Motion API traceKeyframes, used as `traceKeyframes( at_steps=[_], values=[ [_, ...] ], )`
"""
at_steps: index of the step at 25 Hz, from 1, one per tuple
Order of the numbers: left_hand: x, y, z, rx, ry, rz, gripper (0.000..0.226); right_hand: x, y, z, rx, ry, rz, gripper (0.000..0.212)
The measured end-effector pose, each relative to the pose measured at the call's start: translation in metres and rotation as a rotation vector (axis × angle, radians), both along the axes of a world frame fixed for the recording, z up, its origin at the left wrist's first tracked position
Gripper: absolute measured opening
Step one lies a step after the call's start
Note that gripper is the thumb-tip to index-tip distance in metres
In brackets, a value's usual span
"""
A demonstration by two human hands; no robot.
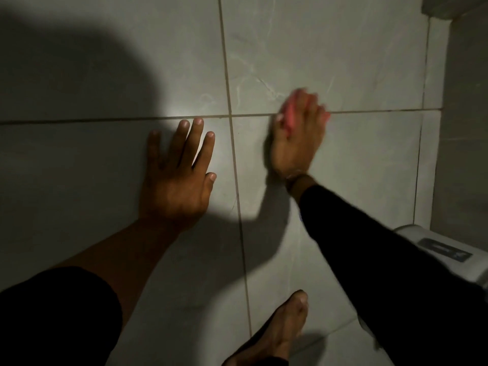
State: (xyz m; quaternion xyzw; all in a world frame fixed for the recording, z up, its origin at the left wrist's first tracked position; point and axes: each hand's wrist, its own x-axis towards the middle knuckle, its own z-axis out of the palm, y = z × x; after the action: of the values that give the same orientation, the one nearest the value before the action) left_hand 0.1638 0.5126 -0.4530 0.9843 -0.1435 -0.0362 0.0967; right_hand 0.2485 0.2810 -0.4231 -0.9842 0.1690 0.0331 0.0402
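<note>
Head view: the left hand point(179, 175) lies spread and flat on the pale grey marbled tiles point(343, 62) at the centre of the frame. Just right of centre, the motion-blurred right hand point(293, 141) grips a small pink scrubbing pad point(289, 114) against the horizontal grout line point(132, 119). A bare foot point(285, 328) shows at the bottom, and a white plastic container point(435, 249) at the lower right.

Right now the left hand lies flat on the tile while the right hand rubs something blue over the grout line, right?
Not quite: it is pink, not blue. In the head view the right hand holds a blurred pink thing over the grout line; the left hand lies flat on the tile.
</note>
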Motion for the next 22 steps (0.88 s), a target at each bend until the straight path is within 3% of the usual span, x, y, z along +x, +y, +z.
traceKeyframes(
  at_steps=[2, 4, 6, 9, 10, 12, 14, 16, 18, 20, 22],
  values=[
    [0.002, 0.000, 0.003, -0.025, 0.013, -0.006, 0.074, -0.075, 0.051, -0.011, 0.048, 0.095, 0.379, 0.075],
    [0.001, 0.001, 0.005, -0.021, 0.028, -0.004, 0.074, -0.178, 0.051, 0.003, 0.055, 0.260, 0.481, 0.077],
    [0.002, 0.001, 0.003, 0.002, 0.032, -0.002, 0.075, -0.211, -0.005, 0.012, 0.037, 0.271, 0.278, 0.078],
    [0.001, -0.001, -0.001, 0.009, 0.007, -0.003, 0.078, -0.150, -0.061, 0.011, 0.082, 0.080, -0.313, 0.078],
    [0.001, -0.001, -0.003, 0.012, -0.004, 0.001, 0.078, -0.131, -0.049, 0.006, 0.100, 0.028, -0.374, 0.078],
    [0.000, 0.000, -0.005, -0.004, -0.019, 0.000, 0.077, -0.147, 0.010, -0.009, 0.020, 0.003, -0.126, 0.076],
    [-0.001, 0.001, -0.004, -0.021, -0.018, -0.003, 0.076, -0.224, 0.063, -0.007, 0.049, 0.124, 0.220, 0.073],
    [0.001, 0.000, -0.004, -0.025, -0.011, -0.001, 0.077, -0.275, 0.050, 0.011, 0.025, 0.232, 0.297, 0.074],
    [0.001, 0.000, -0.005, -0.017, -0.006, 0.009, 0.080, -0.245, 0.001, 0.018, 0.083, 0.184, 0.119, 0.073],
    [0.000, -0.001, -0.008, -0.005, -0.029, 0.003, 0.080, -0.157, -0.027, 0.014, 0.105, 0.112, -0.053, 0.072],
    [-0.001, 0.001, -0.008, -0.008, -0.056, -0.003, 0.077, -0.068, -0.013, -0.005, 0.052, 0.027, 0.130, 0.076]
  ],
)
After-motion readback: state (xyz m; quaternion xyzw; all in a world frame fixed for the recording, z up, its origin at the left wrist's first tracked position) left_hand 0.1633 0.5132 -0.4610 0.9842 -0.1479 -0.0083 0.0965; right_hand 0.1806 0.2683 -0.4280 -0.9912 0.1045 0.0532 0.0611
